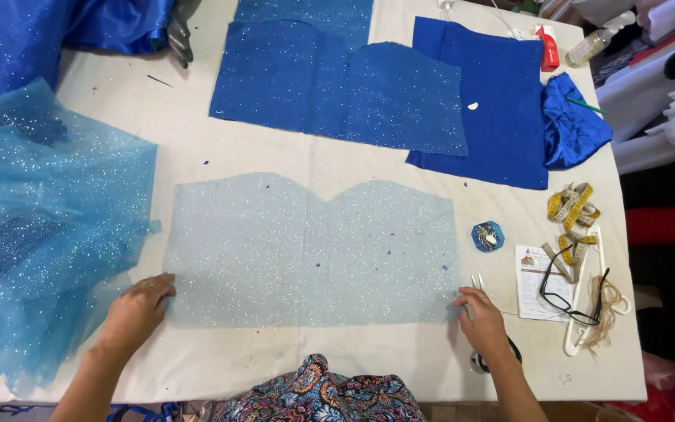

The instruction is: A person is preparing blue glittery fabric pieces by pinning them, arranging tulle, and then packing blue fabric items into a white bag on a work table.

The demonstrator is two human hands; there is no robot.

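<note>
The pale glittery fabric panel (pixel 314 250) lies lengthwise across the table (pixel 197 148), between both hands. The left hand (pixel 138 309) presses flat on its left corner. The right hand (pixel 480 312) rests spread at its right corner, equally near.

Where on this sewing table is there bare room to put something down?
Bare cloth shows between the pale glitter piece and the dark blue glitter piece, and along the near edge between both hands. The right side is crowded: tape measure, glasses, pin tin.

White printed card (pixel 534 281) under black eyeglasses (pixel 572 295) at the table's right; small red-and-white box (pixel 548 47) at far edge.
</note>
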